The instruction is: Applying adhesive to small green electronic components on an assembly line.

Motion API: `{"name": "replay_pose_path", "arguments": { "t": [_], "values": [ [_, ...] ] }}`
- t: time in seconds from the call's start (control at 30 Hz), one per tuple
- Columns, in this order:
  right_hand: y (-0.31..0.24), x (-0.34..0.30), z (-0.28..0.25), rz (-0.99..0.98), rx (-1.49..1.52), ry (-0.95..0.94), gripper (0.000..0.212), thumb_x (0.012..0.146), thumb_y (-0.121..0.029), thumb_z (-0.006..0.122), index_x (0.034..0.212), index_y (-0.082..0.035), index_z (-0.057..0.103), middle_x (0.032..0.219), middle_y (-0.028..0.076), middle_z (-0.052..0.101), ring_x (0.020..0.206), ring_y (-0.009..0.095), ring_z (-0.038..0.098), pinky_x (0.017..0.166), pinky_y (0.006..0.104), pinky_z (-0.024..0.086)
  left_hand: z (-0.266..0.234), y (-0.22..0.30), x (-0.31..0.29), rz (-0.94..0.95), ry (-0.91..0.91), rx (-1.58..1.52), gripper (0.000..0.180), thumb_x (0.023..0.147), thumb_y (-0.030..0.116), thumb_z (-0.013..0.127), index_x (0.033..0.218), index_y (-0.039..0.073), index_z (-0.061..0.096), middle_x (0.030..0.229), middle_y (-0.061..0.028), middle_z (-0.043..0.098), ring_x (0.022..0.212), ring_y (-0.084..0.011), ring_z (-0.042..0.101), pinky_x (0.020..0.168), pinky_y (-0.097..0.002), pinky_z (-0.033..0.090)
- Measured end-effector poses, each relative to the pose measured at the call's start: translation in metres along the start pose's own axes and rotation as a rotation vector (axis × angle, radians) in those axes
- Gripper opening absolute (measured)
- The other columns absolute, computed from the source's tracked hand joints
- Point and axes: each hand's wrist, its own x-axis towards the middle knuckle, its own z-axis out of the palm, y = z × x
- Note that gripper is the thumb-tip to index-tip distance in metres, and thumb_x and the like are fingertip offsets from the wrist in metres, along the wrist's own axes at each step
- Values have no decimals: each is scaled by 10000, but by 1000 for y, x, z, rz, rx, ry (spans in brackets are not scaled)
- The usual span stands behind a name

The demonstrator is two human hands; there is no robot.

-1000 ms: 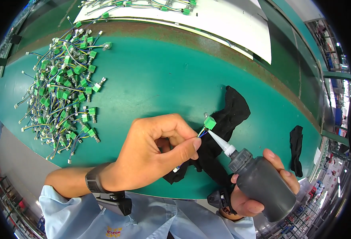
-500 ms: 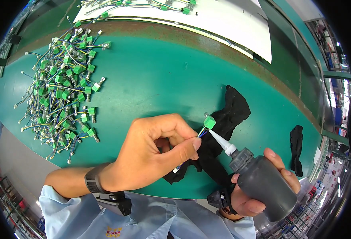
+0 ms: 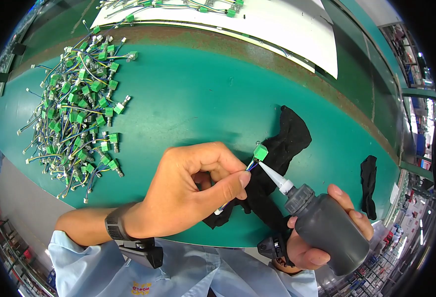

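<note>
Between the thumb and forefinger of my left hand (image 3: 193, 190) are the thin wires of a small green electrical component (image 3: 260, 152). Its green block sticks up past my fingertips, and a white plug (image 3: 219, 211) hangs from the wires below them. My right hand (image 3: 304, 250) is wrapped round a dark grey squeeze bottle (image 3: 332, 232), tilted up to the left. The bottle's pale tapered nozzle (image 3: 273, 174) has its tip at the block's lower end, where the wires come out. Whether any liquid is leaving the tip is too small to tell.
A heap of similar wired green components (image 3: 82, 106) covers the left of the green table (image 3: 178, 104). Crumpled black cloth (image 3: 293, 131) lies behind and under my hands, with another black piece (image 3: 368, 185) at right. More components lie on a white board (image 3: 287, 29) at the back.
Almost nothing differs. The green block has turned very slightly at the nozzle tip, while both hands hold their places.
</note>
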Motion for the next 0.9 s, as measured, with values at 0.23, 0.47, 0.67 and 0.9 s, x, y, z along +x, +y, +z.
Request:
{"name": "replay_pose_path", "arguments": {
  "t": [0.23, 0.47, 0.67, 0.9],
  "values": [
    [2, 0, 2, -20, -16, 2, 716, 974, -494, 433, 1275, 147, 324, 1397, 174, 284, 1126, 404, 564, 571, 293, 584, 0, 2, 0, -32, -7, 8, 71, 920, 51, 663, 896, -13, 643, 769, -76, 702, 648, -45, 595, 537, -196, 431],
    [6, 0, -4, -40, -30, 6, 731, 978, -501, 425, 1275, 157, 313, 1393, 177, 273, 1120, 422, 564, 542, 298, 598, 0, 3, 0, -35, -7, 13, 69, 920, 48, 662, 903, -16, 644, 770, -78, 702, 658, -52, 605, 542, -198, 434],
    [8, -2, -6, -58, -45, 5, 743, 981, -507, 419, 1275, 166, 303, 1390, 179, 264, 1115, 437, 564, 517, 301, 610, -2, 3, 0, -50, -12, 8, 72, 921, 47, 660, 905, -21, 644, 771, -79, 702, 667, -57, 614, 546, -199, 437],
    [11, 1, -5, -82, -57, 10, 758, 984, -514, 411, 1275, 177, 292, 1386, 181, 254, 1109, 455, 564, 488, 306, 624, -1, 3, 0, -39, -14, 21, 82, 924, 51, 657, 931, -31, 652, 770, -82, 702, 667, -61, 615, 547, -199, 436]
  ]
}}
